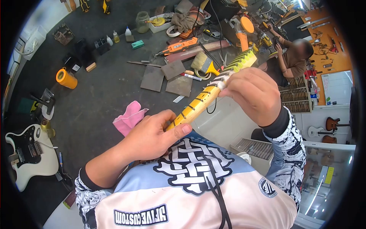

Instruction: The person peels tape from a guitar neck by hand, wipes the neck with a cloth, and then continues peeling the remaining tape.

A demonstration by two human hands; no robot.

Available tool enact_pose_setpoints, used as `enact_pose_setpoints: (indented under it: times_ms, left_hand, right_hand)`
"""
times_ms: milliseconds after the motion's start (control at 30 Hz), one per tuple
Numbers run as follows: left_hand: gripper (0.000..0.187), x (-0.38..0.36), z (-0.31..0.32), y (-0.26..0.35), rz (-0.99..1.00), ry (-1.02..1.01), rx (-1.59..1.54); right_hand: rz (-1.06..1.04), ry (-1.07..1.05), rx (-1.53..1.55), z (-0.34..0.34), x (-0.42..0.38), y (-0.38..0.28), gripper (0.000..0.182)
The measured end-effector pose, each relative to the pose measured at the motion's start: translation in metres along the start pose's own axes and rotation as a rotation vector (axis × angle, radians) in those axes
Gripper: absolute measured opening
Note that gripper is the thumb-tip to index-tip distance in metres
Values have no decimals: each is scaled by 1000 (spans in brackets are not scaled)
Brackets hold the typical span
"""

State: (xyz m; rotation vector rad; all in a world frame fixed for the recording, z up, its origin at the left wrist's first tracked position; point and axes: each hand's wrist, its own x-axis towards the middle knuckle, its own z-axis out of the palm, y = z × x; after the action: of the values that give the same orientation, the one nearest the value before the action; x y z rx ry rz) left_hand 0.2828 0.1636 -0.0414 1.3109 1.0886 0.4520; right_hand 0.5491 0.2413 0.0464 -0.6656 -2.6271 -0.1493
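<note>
A yellow guitar neck (198, 103) with dark fret lines slants up to the right in front of my chest. My left hand (152, 133) is closed around its lower end, thumb on top. Higher up, my right hand (256, 94) pinches what looks like a small whitish wad (222, 81) against the fretboard; my fingers partly hide it. Beyond that hand the far end of the neck looks yellow-green, with dark bars across it. A pink cloth (130, 117) lies on the bench just past my left hand.
On the dark bench (110, 84) lie an orange rotary tool (179, 46), a wide brush (204, 62), grey flat plates (179, 84) and an orange cylinder (66, 78). A white electric guitar (36, 162) rests at left. A co-worker (291, 57) is at upper right.
</note>
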Motion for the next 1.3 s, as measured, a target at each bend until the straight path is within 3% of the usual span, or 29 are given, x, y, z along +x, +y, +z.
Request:
enact_pose_setpoints:
  times_ms: [367,667,900,1100,1300]
  left_hand:
    - [51,-1,-2,2,-77,-23,-65]
    - [51,1,-4,5,-63,-7,-65]
    - [52,2,-3,4,-53,12,-38]
    - [57,-4,-5,22,-130,70,84]
    - [65,-9,-8,27,-82,182,306]
  right_hand:
    - [28,52,-23,3,-3,-2,25]
    - [-134,-12,-261,3,-11,1,32]
    - [-90,-10,-356,8,-4,-12,28]
    - [-109,8,-421,13,-7,-12,26]
    - [-103,-2,-396,6,-10,-16,24]
